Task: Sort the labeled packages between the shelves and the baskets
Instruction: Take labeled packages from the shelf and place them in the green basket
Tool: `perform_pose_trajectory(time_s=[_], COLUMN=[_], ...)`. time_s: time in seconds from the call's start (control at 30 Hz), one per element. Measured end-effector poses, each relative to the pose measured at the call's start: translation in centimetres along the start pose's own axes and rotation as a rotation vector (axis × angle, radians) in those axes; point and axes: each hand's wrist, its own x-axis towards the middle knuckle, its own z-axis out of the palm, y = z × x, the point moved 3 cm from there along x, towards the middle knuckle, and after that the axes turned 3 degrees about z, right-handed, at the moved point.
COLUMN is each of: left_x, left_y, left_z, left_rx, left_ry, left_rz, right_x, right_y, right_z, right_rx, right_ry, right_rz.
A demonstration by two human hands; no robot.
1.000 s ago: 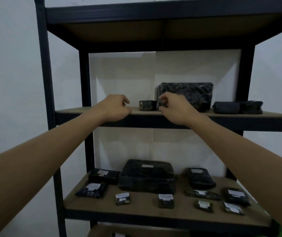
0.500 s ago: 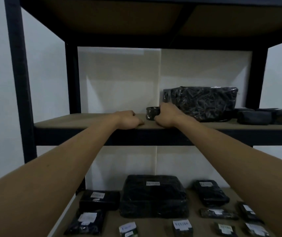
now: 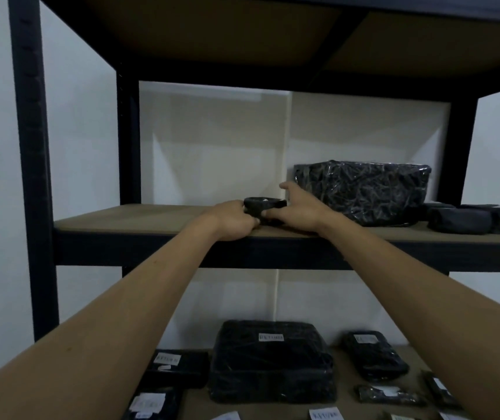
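A small black wrapped package [image 3: 264, 204] sits on the middle shelf [image 3: 151, 222] near its front edge. My left hand [image 3: 233, 221] grips its left end with curled fingers. My right hand [image 3: 298, 211] holds its right side, thumb under the front, fingers spread behind it. A large shiny black package [image 3: 363, 190] stands just right of my right hand. Two smaller dark packages [image 3: 479, 219] lie at the shelf's far right.
The lower shelf [image 3: 342, 356] carries a big black labeled package [image 3: 271, 360] and several small labeled ones around it. Black uprights [image 3: 32, 177] frame the rack; a higher shelf board [image 3: 242, 28] hangs overhead. White wall panels are behind.
My left hand slid right along the shelf and closed on the small package. My right hand opened around its other side. The camera came closer to the rack.
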Motion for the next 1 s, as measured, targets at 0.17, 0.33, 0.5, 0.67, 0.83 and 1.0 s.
perform_pose_trajectory(time_s=[0.17, 0.33, 0.5, 0.67, 0.83, 1.0], left_x=[0.1, -1.2, -1.7, -1.7, -3.0, -5.5], left_y=[-0.7, -0.5, -0.7, -0.8, 0.3, 4.1], left_z=[-0.1, -1.2, -1.7, -1.8, -2.1, 0.1], left_rx=[-0.105, -0.353, -0.428, -0.449, -0.489, -0.55], left_ry=[0.073, 0.105, 0.116, 0.146, 0.221, 0.255], left_rz=[0.074, 0.237, 0.302, 0.292, 0.288, 0.286], right_x=[0.3, -1.4, -1.9, -2.0, -4.4, -9.0], right_y=[0.3, -0.5, -0.7, -0.9, -0.9, 1.3], right_z=[-0.1, -0.7, -0.7, -1.0, -1.8, -3.9], right_rx=[-0.018, 0.041, 0.04, 0.053, 0.134, 0.184], right_ry=[0.137, 0.395, 0.39, 0.338, 0.295, 0.322], right_rz=[-0.088, -0.259, -0.289, -0.308, -0.33, -0.317])
